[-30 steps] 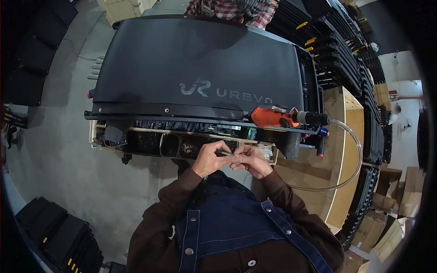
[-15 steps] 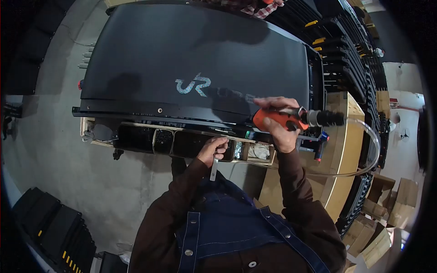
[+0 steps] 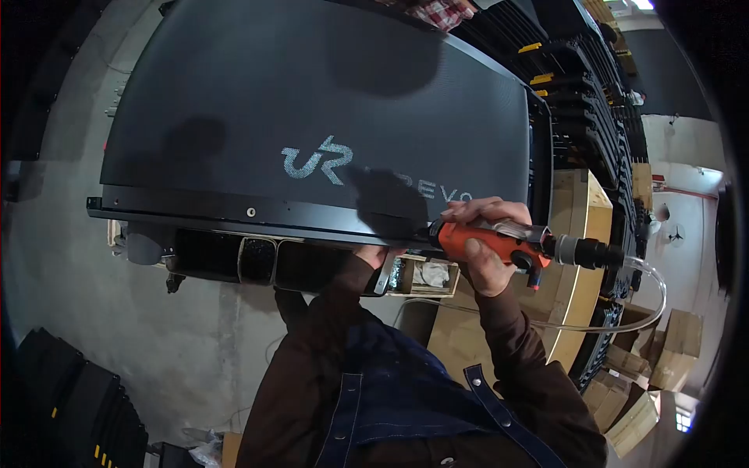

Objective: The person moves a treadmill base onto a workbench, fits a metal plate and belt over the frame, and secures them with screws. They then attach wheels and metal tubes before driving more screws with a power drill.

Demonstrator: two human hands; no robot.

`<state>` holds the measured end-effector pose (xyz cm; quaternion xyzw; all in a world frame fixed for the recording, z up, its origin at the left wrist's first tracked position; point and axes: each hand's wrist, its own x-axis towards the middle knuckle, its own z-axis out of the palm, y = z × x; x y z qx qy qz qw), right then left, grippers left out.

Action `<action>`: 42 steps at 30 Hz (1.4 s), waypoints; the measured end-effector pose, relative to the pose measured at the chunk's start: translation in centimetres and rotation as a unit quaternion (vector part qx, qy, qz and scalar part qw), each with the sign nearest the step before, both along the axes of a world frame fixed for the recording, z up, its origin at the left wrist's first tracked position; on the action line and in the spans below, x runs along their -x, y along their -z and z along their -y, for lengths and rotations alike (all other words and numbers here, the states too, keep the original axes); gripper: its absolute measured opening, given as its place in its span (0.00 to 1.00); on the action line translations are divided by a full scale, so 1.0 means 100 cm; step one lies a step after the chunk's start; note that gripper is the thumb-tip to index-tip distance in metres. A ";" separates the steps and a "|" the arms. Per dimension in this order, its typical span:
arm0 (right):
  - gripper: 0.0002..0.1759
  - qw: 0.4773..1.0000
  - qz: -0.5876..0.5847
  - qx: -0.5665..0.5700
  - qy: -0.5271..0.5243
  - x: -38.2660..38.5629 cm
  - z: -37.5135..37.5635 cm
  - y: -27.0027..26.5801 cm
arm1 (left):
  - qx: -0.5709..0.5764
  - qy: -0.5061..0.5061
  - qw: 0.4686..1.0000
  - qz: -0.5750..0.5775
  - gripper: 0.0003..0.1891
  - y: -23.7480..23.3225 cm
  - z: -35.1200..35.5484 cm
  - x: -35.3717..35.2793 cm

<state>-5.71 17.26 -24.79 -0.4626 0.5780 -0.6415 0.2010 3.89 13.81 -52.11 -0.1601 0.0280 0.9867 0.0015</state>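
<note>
A treadmill with a black belt and a silver logo lies across the bench before me. My right hand is wrapped round an orange air screwdriver, whose nose points left at the near side rail. From its back end runs a clear air hose. At the rail's lower edge is my left hand, closed on a flat metal bar that sticks out toward me. The rail hides most of the left fingers.
Dark parts bins hang below the near rail, beside a wooden box with a white item in it. A wooden crate stands at right, with stacked black frames behind. Someone's checked sleeve shows at the far side.
The screwdriver has come down and nearer, its nose now at the rail. My left hand has moved up under the rail's edge with the metal bar. The view has shifted somewhat.
</note>
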 end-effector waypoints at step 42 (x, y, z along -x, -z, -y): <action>0.42 0.996 -0.001 -0.050 0.071 -0.024 -0.007 0.006 | 0.258 -0.126 0.951 0.114 0.10 -0.034 -0.019 -0.037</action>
